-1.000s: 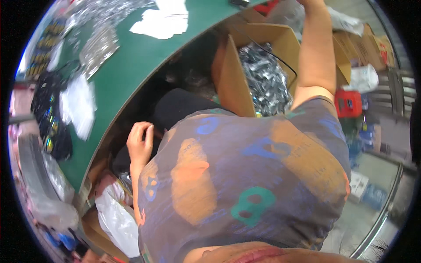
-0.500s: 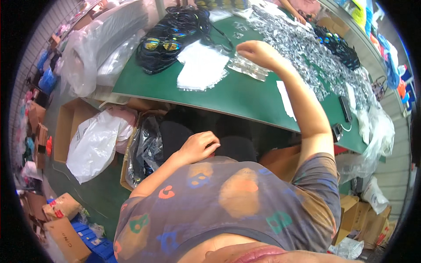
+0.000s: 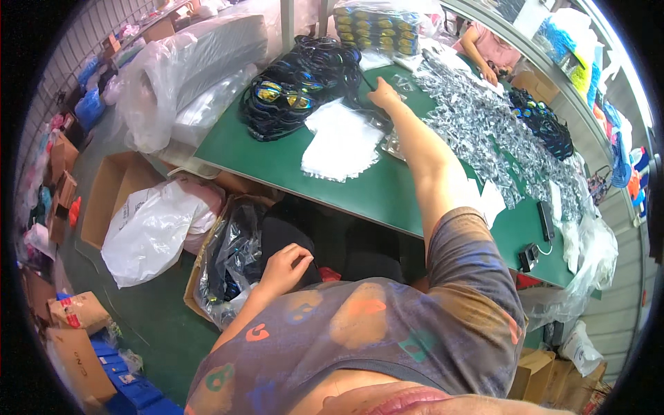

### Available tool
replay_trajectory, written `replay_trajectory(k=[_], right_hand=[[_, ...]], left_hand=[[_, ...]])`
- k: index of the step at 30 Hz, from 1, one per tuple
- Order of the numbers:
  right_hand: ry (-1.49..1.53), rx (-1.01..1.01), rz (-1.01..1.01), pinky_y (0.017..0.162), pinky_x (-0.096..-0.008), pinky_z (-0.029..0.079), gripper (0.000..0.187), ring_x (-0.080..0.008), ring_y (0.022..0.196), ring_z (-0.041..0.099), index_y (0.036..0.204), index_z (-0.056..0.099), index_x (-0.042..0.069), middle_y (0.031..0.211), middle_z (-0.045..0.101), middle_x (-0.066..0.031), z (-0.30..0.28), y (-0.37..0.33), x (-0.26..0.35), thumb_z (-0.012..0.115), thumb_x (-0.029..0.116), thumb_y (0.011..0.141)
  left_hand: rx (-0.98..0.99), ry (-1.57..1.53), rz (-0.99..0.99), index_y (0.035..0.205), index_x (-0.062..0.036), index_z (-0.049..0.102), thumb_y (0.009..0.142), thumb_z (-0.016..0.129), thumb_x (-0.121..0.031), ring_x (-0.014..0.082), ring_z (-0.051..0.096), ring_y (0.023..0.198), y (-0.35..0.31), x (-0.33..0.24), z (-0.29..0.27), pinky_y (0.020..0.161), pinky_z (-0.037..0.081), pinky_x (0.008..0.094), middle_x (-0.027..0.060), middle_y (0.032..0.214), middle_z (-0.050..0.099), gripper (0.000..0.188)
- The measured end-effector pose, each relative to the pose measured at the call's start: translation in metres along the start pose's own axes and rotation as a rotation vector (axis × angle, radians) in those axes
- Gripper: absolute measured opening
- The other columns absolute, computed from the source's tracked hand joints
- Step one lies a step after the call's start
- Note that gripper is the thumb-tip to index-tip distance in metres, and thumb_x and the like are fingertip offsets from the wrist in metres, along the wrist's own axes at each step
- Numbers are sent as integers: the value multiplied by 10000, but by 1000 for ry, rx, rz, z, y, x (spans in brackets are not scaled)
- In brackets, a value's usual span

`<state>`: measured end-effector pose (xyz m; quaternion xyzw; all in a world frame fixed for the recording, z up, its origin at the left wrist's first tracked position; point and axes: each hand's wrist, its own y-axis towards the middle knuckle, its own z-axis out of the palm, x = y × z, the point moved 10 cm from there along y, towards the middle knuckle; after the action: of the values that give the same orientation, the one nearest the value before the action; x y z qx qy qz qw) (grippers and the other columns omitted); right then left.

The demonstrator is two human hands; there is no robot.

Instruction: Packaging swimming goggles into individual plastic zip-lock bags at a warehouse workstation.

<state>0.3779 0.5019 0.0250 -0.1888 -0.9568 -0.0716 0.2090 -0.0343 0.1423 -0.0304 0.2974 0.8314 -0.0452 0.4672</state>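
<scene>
My right hand (image 3: 384, 95) reaches far across the green table (image 3: 256, 155), beside a pile of black-strapped goggles (image 3: 280, 97) with yellow mirrored lenses. Its fingers are drawn together at a loose black strap (image 3: 366, 75) that trails from the pile; whether they grip it is hidden. Below the table edge, my left hand (image 3: 285, 268) hovers over my lap with curled fingers and no visible object. White sheets or flat bags (image 3: 340, 145) lie in a fanned stack between me and the goggles. Partly behind my right forearm is a stack of small clear pieces (image 3: 393, 146).
Small clear plastic pieces (image 3: 477, 114) cover much of the right side. Beyond lie more goggles (image 3: 543, 124) and another person's hand (image 3: 490, 75). A black device (image 3: 529, 257) sits near the right edge. An open carton (image 3: 197, 277) stands left of my legs; wrapped rolls (image 3: 187, 76) lie farther left.
My right hand has moved from above the small clear stack, forward and left to the loose strap. My left hand stays low over my lap. The whole view has shifted slightly.
</scene>
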Motion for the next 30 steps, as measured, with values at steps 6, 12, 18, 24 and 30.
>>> replay_trajectory(k=[6,12,18,24,30], right_hand=[[999,137,-300,548,-305,534,506,-134,570,614,1422,553,-6,788,631,-51,-79,-68,111,676,212,982],[1110,248,-499,516,-283,499,532,-136,619,620,1426,522,-50,872,634,-51,-185,-206,158,694,192,985],[1330,411,-382,573,-334,576,690,-215,828,696,1562,318,-31,1123,650,-132,-143,-315,147,661,158,993],[1454,586,-393,512,-283,539,657,-185,702,660,1629,190,99,1036,614,-121,-88,-383,106,519,138,1062],[1502,650,-220,485,-257,505,558,-163,638,642,1565,314,75,991,620,-115,-83,-429,72,528,158,1057]], left_hand=[[-309,-337,-18,953,-17,651,967,665,-63,137,637,831,19,22,-39,754,519,286,39,904,661,50],[-287,-938,-84,1479,-1,440,1062,575,-339,244,529,1340,99,-1,-45,1096,431,385,157,1442,545,554],[139,-1206,-220,1503,-1,431,1040,609,-385,268,569,1299,108,-48,33,1049,487,415,177,1424,567,627],[68,-1105,-315,1317,-13,568,1061,595,-278,223,704,1010,74,-28,50,880,546,341,122,1141,706,369],[-210,-983,-321,1190,-19,546,1070,580,-282,208,715,822,48,11,28,771,574,327,128,966,715,292]])
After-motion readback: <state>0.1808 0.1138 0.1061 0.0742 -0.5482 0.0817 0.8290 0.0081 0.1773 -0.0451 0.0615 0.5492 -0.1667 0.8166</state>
